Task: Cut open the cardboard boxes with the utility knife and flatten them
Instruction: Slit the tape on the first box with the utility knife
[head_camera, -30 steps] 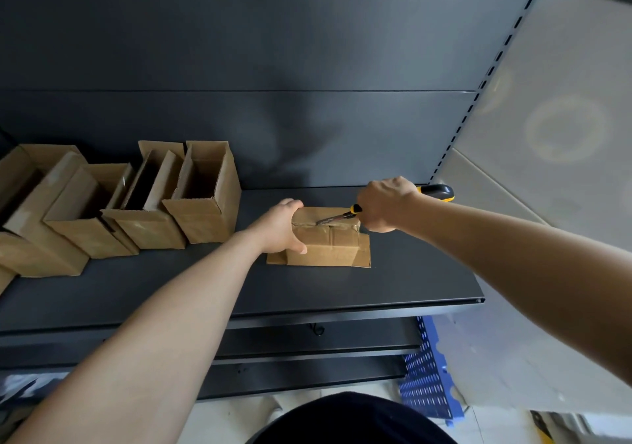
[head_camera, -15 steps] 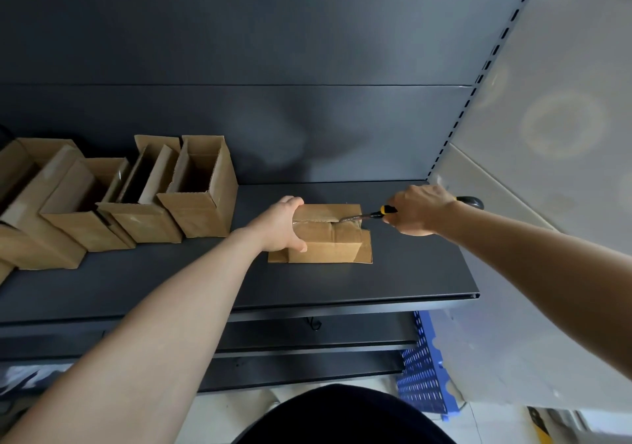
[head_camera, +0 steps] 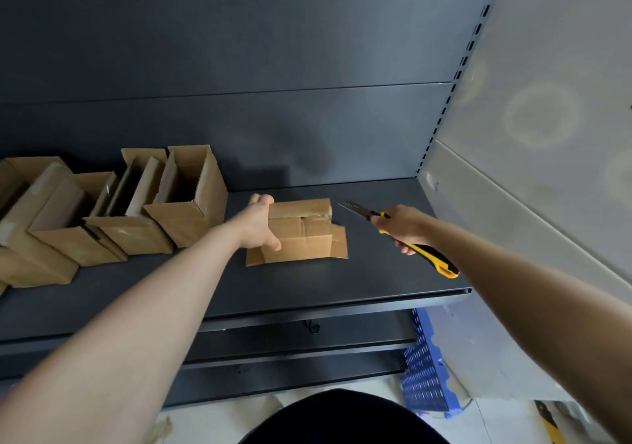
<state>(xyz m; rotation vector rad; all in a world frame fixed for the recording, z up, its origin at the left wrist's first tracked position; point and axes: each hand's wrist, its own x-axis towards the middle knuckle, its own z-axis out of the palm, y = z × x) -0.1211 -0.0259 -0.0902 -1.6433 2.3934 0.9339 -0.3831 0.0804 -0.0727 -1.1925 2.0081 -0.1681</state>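
Knife (head_camera: 407,235) lifted off box (head_camera: 301,231) | right of left-hand fingers (head_camera: 261,200)

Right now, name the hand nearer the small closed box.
Left. The left hand grips the small box at its left end; the right hand holds the utility knife to its right, apart.

Arms outstretched; left hand (head_camera: 256,224) clasps box (head_camera: 304,235); right hand (head_camera: 400,224) grips knife (head_camera: 434,259).

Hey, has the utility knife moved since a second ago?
Yes. The utility knife, gripped by the right hand, has slid right, off the taped box; its blade is now clear of it, over the shelf.
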